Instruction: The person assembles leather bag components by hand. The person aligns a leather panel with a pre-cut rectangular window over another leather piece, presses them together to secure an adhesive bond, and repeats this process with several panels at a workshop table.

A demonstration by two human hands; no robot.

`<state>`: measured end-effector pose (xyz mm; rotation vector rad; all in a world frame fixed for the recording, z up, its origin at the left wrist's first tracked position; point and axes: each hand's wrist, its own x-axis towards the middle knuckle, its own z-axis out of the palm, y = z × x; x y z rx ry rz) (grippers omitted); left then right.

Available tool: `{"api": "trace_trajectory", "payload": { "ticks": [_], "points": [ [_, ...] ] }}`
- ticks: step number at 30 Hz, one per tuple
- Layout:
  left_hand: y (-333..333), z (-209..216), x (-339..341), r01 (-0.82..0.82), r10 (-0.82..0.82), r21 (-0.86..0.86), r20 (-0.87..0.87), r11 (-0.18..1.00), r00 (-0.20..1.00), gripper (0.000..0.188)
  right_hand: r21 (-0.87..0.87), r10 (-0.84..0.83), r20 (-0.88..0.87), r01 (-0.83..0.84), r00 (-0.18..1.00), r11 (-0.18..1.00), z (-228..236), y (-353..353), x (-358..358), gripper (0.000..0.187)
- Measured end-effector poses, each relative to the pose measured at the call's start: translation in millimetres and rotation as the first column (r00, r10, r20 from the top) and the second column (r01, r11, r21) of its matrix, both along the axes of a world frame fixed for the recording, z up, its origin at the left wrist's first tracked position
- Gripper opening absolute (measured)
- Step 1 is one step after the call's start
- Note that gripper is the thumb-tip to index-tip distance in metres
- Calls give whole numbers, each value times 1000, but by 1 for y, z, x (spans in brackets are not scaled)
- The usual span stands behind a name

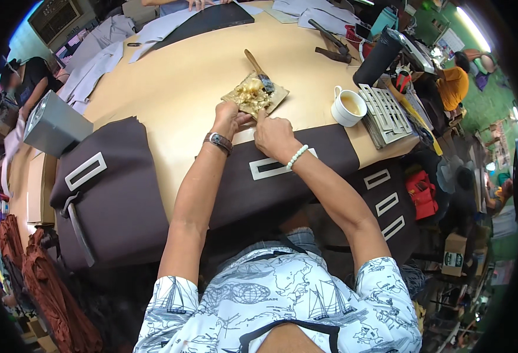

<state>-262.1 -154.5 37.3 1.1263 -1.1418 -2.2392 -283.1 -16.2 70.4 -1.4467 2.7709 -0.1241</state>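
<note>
My left hand [231, 119] grips the near left edge of a small tan board [279, 97] smeared with thick yellowish glue [252, 94]. A brush [259, 71] with a wooden handle lies with its dark, glue-caked head on that board. Close beside it, my right hand [275, 138] has its index finger reaching to the board's near edge by the glue. Its other fingers are curled under, and what they hold, if anything, is hidden. Below my hands, a dark brown sheet [241, 182] drapes over the table edge, bearing a pale rectangular frame [271, 167] partly behind my right wrist.
Right of my hands stand a white cup [348, 107] with tan liquid and a stack of slotted pale frames [387, 116]. A hammer [332, 42] lies farther back. At left are a grey metal block [54, 123] and another brown sheet [115, 194]. Other people work around the table.
</note>
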Motion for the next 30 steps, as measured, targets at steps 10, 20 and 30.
{"api": "trace_trajectory", "payload": {
  "ticks": [10, 20, 30],
  "points": [
    [-1, 4, 4, 82, -82, 16, 4, 997, 997, 29, -13, 192, 87, -192, 977, 981, 16, 14, -33, 56],
    [-1, -4, 4, 23, -23, 10, -37, 1000, 999, 27, 123, 263, -55, -254, 963, 959, 16, 26, -44, 52],
    [-6, -8, 2, 25, -25, -20, 15, 999, 1000, 31, 100, 105, -251, -82, 962, 992, 22, 22, -56, 32]
  ]
}}
